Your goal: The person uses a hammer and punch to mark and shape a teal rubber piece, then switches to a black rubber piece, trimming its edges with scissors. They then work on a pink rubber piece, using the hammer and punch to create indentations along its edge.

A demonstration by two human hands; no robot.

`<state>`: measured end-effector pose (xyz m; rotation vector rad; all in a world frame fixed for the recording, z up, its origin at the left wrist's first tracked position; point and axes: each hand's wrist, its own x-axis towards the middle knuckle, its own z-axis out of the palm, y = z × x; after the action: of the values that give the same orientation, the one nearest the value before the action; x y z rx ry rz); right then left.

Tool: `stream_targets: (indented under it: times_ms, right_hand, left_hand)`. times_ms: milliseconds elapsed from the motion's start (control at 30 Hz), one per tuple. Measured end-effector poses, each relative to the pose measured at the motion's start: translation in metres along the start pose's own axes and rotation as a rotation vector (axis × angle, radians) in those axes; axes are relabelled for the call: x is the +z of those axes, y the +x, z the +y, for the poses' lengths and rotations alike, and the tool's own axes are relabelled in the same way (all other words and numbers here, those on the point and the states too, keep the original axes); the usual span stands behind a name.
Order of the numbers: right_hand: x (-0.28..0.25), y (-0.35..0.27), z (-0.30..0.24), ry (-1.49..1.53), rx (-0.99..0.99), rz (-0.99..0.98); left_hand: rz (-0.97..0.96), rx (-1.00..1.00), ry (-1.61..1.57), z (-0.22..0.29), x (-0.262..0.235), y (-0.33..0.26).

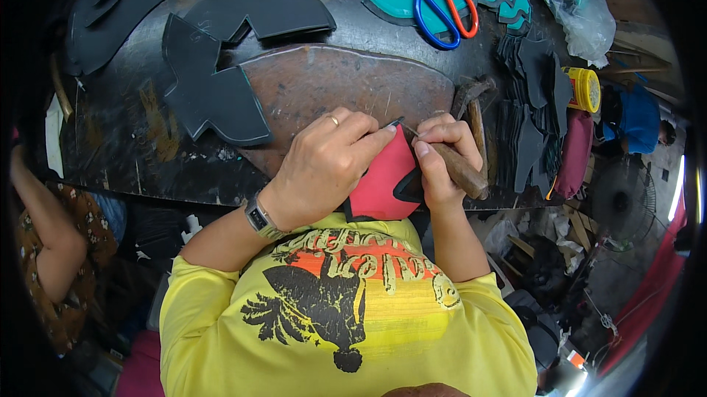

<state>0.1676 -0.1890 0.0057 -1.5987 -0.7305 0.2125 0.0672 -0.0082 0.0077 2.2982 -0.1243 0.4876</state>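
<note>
My left hand [324, 161] presses down on a red piece with a black edge [379, 187], holding it against the worn brown work board [346, 84]. A ring sits on one finger and a watch on the wrist. My right hand [440, 157] grips a wooden-handled tool [462, 172] whose thin metal tip touches the red piece's upper edge, right beside my left fingertips. The red piece hangs partly over the table's near edge, above my yellow shirt.
Black cut shapes [210, 91] lie left of the board; a stack of them [534, 102] stands at right. Teal pieces and scissors with blue and red handles [442, 6] lie at the back. A yellow-lidded jar [585, 89], a hammer [471, 95] and another person's arm [44, 235] are nearby.
</note>
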Motion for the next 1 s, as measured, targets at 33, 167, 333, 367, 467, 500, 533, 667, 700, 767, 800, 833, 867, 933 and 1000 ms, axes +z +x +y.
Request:
stream_targets:
  times_ms: [33,167,333,367,467,500,533,667,700,767,800,833,867,933,1000]
  right_hand:
    - [0.0003,-0.0003,-0.0003,-0.004,0.009,0.01]
    - [0.0027,-0.0017,-0.003,-0.04,0.01,0.043]
    - [0.003,-0.002,-0.0073,-0.098,-0.005,0.005]
    - [0.0028,-0.0019,-0.0074,-0.091,-0.004,0.012]
    - [0.0043,-0.001,-0.0061,-0.016,0.008,0.075]
    - [0.0056,-0.0006,-0.0049,0.021,0.024,0.103]
    - [0.005,-0.001,-0.0058,-0.019,0.022,0.063]
    - [0.0055,-0.0024,-0.0079,-0.119,0.005,0.037]
    - [0.0056,-0.0025,-0.0081,-0.118,0.004,0.043]
    - [0.0059,-0.0028,-0.008,-0.118,0.006,0.056]
    - [0.0061,-0.0034,-0.0087,-0.118,-0.003,0.054]
    - [0.0064,-0.0033,-0.008,-0.121,-0.009,0.055]
    - [0.0067,-0.0033,-0.008,-0.127,-0.02,0.056]
    - [0.0077,-0.0029,-0.0073,-0.121,-0.022,0.065]
    - [0.0088,-0.0021,-0.0071,-0.143,-0.031,0.064]
  left_hand:
    - [-0.001,-0.006,-0.007,0.0002,-0.0001,0.0002]
    - [-0.005,-0.03,-0.031,0.0014,-0.0023,0.001]
    - [0.008,-0.069,-0.049,0.0041,-0.0043,0.0034]
    - [0.009,-0.067,-0.045,0.0039,-0.0041,0.0038]
    - [0.005,-0.064,-0.039,0.0032,-0.0044,0.0042]
    - [0.002,-0.064,-0.038,0.003,-0.0044,0.0043]
    - [-0.008,-0.06,-0.041,0.0024,-0.0045,0.0042]
    - [-0.01,-0.068,-0.065,0.0033,-0.0052,0.0042]
    - [0.001,-0.077,-0.073,0.0036,-0.0051,0.0045]
    - [0.002,-0.082,-0.079,0.0036,-0.0056,0.0048]
    - [0.006,-0.081,-0.084,0.005,-0.0064,0.0041]
    - [0.003,-0.085,-0.083,0.0046,-0.006,0.0044]
    - [0.005,-0.084,-0.082,0.0045,-0.0057,0.0047]
    - [0.006,-0.081,-0.079,0.004,-0.0049,0.005]
    - [0.007,-0.076,-0.074,0.0035,-0.0045,0.0048]
